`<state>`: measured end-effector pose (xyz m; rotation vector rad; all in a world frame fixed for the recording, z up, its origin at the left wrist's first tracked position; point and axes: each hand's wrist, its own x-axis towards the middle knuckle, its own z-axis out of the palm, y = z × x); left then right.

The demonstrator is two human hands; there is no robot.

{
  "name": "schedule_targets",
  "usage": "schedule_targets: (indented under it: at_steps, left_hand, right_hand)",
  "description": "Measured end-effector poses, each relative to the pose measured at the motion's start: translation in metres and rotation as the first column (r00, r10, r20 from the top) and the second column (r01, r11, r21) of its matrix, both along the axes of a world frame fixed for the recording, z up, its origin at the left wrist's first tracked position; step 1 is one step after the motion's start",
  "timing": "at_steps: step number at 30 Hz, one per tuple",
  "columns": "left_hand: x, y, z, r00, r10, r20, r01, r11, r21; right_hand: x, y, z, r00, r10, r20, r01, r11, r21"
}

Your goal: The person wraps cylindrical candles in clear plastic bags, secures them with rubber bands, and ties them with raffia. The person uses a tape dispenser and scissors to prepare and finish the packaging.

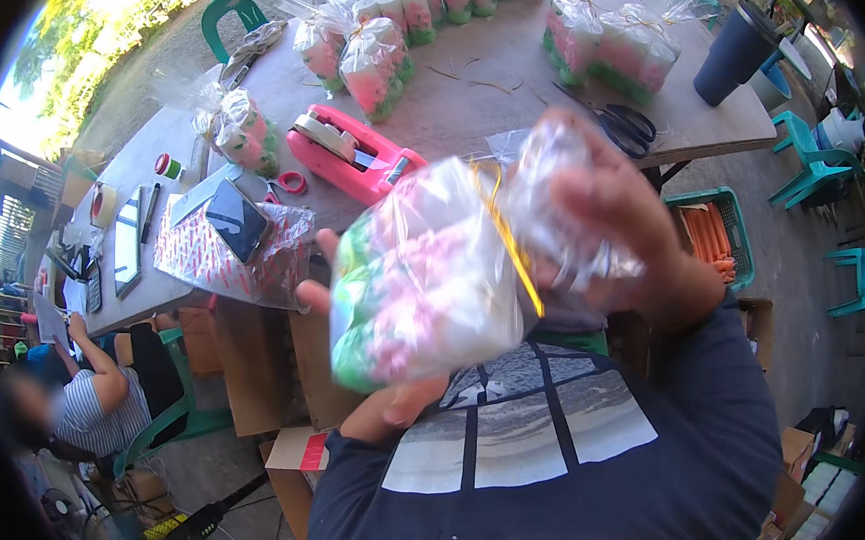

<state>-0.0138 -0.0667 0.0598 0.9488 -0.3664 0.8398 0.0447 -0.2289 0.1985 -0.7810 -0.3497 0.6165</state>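
Observation:
Held up in front of me is a clear cellophane pack of white candle-like cylinders with pink flowers and green bases. It lies tilted on its side, base to the left. My left hand supports it from beneath, fingers showing past its left edge. At the other end, my right hand grips the gathered cellophane neck. A gold tie crosses the pack just before that neck. Beyond it on the table, a pink tape dispenser stands near red-handled scissors.
Similar tied packs and loose cylinders stand across the table. Black-handled scissors and a dark tumbler are at right. A phone rests on patterned plastic. A seated person holds paper at left.

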Motion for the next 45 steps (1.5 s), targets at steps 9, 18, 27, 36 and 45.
schedule_targets:
  at_steps: [9,18,27,36,45]
  left_hand:
    - [-0.023,0.042,-0.025,0.711,-0.178,-0.680,0.377,0.913,0.155]
    - [-0.026,0.055,-0.035,0.625,-0.117,-0.772,0.435,0.873,0.220]
    - [-0.023,0.057,-0.044,0.568,-0.099,-0.817,0.471,0.854,0.223]
    - [-0.030,0.042,-0.027,0.603,-0.077,-0.794,0.639,0.642,0.424]
    - [-0.038,0.046,-0.040,0.359,-0.389,-0.848,0.772,0.634,0.037]
  right_hand:
    - [0.211,-0.036,0.033,0.951,-0.152,0.270,0.304,0.634,-0.711]
    - [0.336,-0.054,0.015,0.869,-0.239,0.433,0.486,0.256,-0.835]
    - [0.299,0.016,0.062,0.199,0.343,0.918,0.963,-0.244,-0.117]
    - [0.267,0.166,-0.073,0.460,0.245,0.853,0.870,0.069,-0.489]
    - [0.244,0.096,-0.064,0.715,-0.395,0.578,0.559,0.818,-0.133]
